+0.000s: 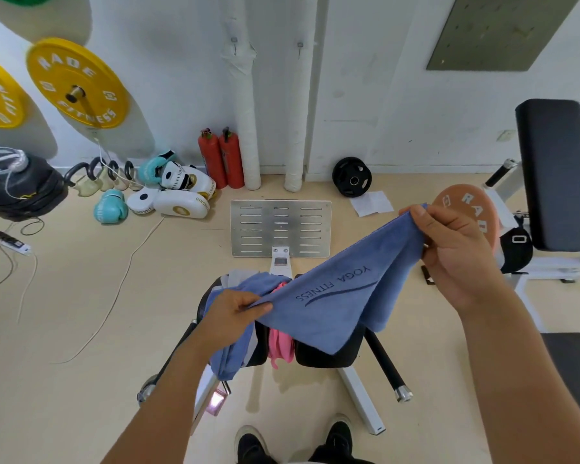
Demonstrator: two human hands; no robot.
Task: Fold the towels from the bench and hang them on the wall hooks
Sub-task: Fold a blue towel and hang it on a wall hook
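Note:
A blue towel (342, 296) printed "YOGA FITNESS" is stretched in the air above the black bench (332, 354). My left hand (233, 311) pinches its lower left corner. My right hand (449, 249) grips its upper right end, raised higher. On the bench beneath lie another blue towel (231, 356), a pink towel (282, 344) and a grey one (240, 274), partly hidden by the held towel. Two metal hooks (234, 41) (300, 46) stick out of the white wall ahead, both bare.
A metal footplate (281, 227) sits on the floor beyond the bench. Two red fire extinguishers (221, 159), boxing gloves and pads (168, 192) and a black weight plate (351, 177) line the wall. Another padded bench (556, 175) stands at the right. Cables trail across the left floor.

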